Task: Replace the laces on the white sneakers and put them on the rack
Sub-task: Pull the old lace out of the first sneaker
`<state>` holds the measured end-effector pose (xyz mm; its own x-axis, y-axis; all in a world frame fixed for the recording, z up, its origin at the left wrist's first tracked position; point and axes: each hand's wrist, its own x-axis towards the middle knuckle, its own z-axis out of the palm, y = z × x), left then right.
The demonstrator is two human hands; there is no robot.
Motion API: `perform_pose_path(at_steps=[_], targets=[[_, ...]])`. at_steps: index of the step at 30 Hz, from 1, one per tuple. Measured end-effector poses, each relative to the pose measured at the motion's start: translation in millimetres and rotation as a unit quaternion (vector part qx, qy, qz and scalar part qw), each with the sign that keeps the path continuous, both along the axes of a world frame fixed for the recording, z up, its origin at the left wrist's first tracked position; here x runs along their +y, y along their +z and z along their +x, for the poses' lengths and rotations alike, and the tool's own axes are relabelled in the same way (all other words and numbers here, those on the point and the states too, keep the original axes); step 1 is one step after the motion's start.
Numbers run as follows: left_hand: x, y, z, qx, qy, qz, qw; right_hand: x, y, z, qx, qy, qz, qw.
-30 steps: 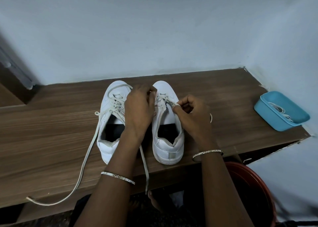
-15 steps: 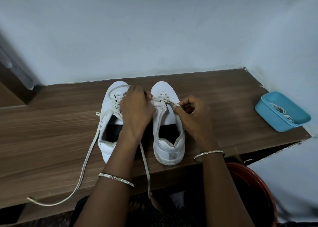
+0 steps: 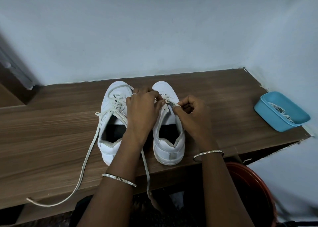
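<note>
On the wooden table (image 3: 51, 140), the left sneaker (image 3: 110, 147) and the right sneaker (image 3: 169, 151), both white, are standing side by side, toes to the wall. Left hand (image 3: 141, 109) is reaching across to the right sneaker's lace (image 3: 166, 100), fingers curled and pinching it near the eyelets. Right hand (image 3: 192, 116) is pinching the same lace at the tongue's right edge. Left sneaker's lace (image 3: 86, 158) is trailing loose across the table toward its front-left edge. 1 blue tray (image 3: 268, 121) is sitting at the table's right end, holding spare white laces (image 3: 278, 110).
</note>
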<state>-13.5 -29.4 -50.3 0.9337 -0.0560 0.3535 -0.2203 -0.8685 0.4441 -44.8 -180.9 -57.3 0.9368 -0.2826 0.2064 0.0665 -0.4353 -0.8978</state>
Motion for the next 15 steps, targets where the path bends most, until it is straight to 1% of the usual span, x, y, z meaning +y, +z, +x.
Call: perform_pose_path(at_steps=[3, 5, 8, 11, 13, 15], targets=[[2.2, 1.6, 1.4, -0.002, 0.035, 0.002, 0.999, -0.3, -0.1, -0.3, 0.003, -0.004, 0.001, 1.000], [6.6, 4.4, 0.1, -0.009, 0.105, 0.016, 0.994, -0.7, -0.1, -0.2, 0.007, -0.007, -0.004, 1.000], [19.6, 9.4, 0.0, -0.016, 0.221, 0.028, 0.975, -1.2, 0.2, -0.4, 0.011, -0.010, -0.013, 1.000], [27.8, 12.8, -2.0, -0.007, 0.291, 0.014, 0.957, -0.8, 0.5, -1.1, 0.012, -0.015, -0.010, 1.000], [27.5, 15.5, -2.9, -0.011, 0.275, -0.007, 0.961, 0.3, 1.4, -1.3, 0.012, -0.017, -0.005, 1.000], [23.9, 15.6, -1.4, -0.030, 0.194, -0.017, 0.980, 1.6, 2.0, -1.3, 0.013, -0.020, -0.009, 1.000]])
